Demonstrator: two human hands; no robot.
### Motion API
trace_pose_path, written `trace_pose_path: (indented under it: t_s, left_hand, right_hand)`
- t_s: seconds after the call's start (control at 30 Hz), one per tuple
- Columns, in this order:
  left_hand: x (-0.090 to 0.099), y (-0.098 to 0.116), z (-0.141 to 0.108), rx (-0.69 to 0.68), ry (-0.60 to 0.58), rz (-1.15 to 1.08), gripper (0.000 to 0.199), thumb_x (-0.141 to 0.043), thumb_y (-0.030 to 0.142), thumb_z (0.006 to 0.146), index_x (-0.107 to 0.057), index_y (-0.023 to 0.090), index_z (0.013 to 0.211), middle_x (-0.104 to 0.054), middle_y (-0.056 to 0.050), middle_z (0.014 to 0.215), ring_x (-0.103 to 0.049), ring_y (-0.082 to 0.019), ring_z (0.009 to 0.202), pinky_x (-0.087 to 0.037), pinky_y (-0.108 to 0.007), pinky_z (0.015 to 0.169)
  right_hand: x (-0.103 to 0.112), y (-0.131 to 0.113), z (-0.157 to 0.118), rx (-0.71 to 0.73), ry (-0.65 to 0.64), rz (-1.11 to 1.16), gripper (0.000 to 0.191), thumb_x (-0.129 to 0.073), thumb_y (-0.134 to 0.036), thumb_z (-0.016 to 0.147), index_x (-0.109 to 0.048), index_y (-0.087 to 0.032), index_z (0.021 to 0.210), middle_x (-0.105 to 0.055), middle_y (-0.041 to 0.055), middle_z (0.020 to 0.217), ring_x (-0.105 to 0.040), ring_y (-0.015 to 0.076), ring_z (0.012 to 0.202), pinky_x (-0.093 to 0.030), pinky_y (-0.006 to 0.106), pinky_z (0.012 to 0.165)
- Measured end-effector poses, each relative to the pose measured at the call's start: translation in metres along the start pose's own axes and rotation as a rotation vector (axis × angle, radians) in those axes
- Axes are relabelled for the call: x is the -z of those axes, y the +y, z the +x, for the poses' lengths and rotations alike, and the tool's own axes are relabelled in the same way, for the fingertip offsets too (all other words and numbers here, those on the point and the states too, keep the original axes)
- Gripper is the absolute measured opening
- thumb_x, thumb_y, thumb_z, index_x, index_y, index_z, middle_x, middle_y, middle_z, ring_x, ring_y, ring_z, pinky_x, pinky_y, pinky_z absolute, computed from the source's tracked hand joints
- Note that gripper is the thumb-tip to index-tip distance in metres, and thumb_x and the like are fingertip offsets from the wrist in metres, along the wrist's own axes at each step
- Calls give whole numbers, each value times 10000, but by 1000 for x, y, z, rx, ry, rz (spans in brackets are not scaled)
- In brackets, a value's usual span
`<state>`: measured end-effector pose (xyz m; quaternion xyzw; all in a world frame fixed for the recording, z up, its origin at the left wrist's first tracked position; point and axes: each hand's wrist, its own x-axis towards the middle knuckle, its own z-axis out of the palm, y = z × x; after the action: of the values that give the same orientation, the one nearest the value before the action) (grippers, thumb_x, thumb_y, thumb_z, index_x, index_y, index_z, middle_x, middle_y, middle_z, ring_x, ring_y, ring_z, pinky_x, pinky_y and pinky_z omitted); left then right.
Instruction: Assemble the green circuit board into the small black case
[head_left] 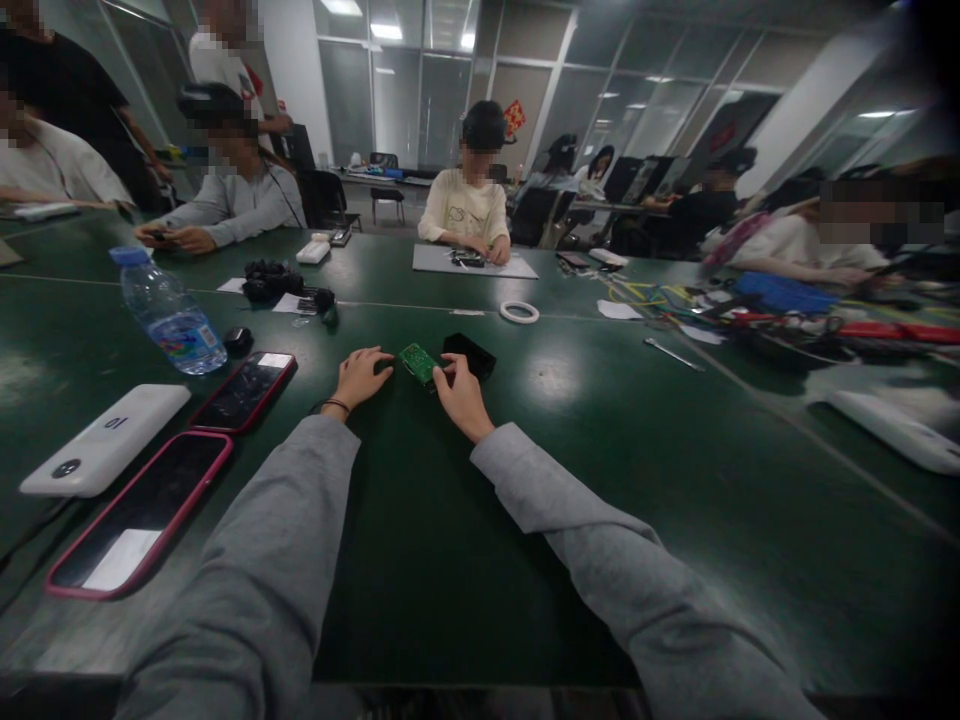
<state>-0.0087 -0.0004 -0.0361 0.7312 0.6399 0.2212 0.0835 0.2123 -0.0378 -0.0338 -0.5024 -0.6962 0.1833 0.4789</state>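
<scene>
A: Head view shows both hands out on the green table (420,560). The right hand (461,395) has its fingertips pinched on the near right edge of a small green board (418,362); the hand is half curled, not a full fist.

B: And the left hand (360,378)?

A: Loosely open, fingers bent down onto the table just left of the board. Whether it touches the board, I cannot tell.

B: How far along does the work look?

A: Early, I'd judge. The board lies bare, and a black case (469,355) sits just beyond it on the far right, touching or nearly so. Nothing looks joined yet.

B: What else is about?

A: On the left, two phones (244,391) (135,525), a white power bank (105,438) and a water bottle (169,318). Farther off, a tape ring (519,312) and a metal tool (673,354) to the right. Another person (469,205) works at the far side.

B: Anything in the way?

A: No; everything else lies well apart from the hands.
</scene>
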Motion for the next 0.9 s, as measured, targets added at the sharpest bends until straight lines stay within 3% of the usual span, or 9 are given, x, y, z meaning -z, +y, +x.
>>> trace_pose_path:
  t_s: [0.13,0.27,0.47,0.57,0.7,0.8,0.9]
  left_hand:
    - [0,1,-1,-3,9,-2,358,-514,431,908,-624,319,1230,-504,-35,1459,-390,-271,1365,-332,-503,1090]
    - [1,0,-1,0,6,-6,352,-517,427,908,-625,324,1227,-508,-36,1454,-388,-274,1366,-331,-510,1090]
    - [1,-1,-1,-6,-8,-10,357,-516,426,909,-622,321,1233,-496,-34,1467,-381,-277,1372,-332,-507,1092]
    - [2,-2,-1,-9,-21,-10,370,-505,438,913,-614,314,1244,-486,-35,1475,-370,-280,1381,-326,-515,1097]
    - [2,-2,0,-8,-24,-8,377,-498,438,916,-607,307,1253,-483,-36,1478,-371,-281,1382,-330,-519,1093]
    - [1,-2,0,-12,-22,-6,362,-505,426,916,-610,313,1243,-488,-31,1475,-374,-273,1383,-334,-516,1094]
    - [-1,-4,1,-9,-12,-2,356,-511,427,914,-616,313,1234,-493,-31,1472,-378,-276,1381,-333,-522,1096]
  right_hand:
    - [0,-4,-4,53,-18,-210,237,-496,-315,956,-547,-169,1134,-611,79,896,-595,244,866,-490,372,776]
    - [1,-10,-7,117,-1,-257,250,-457,-353,987,-544,-168,1131,-602,98,951,-576,252,892,-491,373,761]
    - [18,-11,3,195,208,-343,255,-459,-273,971,-521,-136,1177,-551,129,1067,-511,268,1016,-440,421,925]
    - [32,5,11,156,269,-443,405,-560,-303,931,-470,-109,1274,-491,169,1227,-441,311,1156,-403,467,991]
    - [40,35,17,15,182,-493,605,-699,-320,842,-434,-65,1322,-488,208,1256,-443,346,1187,-409,490,1000]
    - [34,45,20,-85,100,-446,525,-710,-282,820,-493,-89,1257,-561,178,1159,-526,328,1091,-457,464,954]
    - [39,46,24,-67,102,-377,475,-695,-268,814,-509,-116,1224,-575,164,1147,-544,315,1090,-466,449,950]
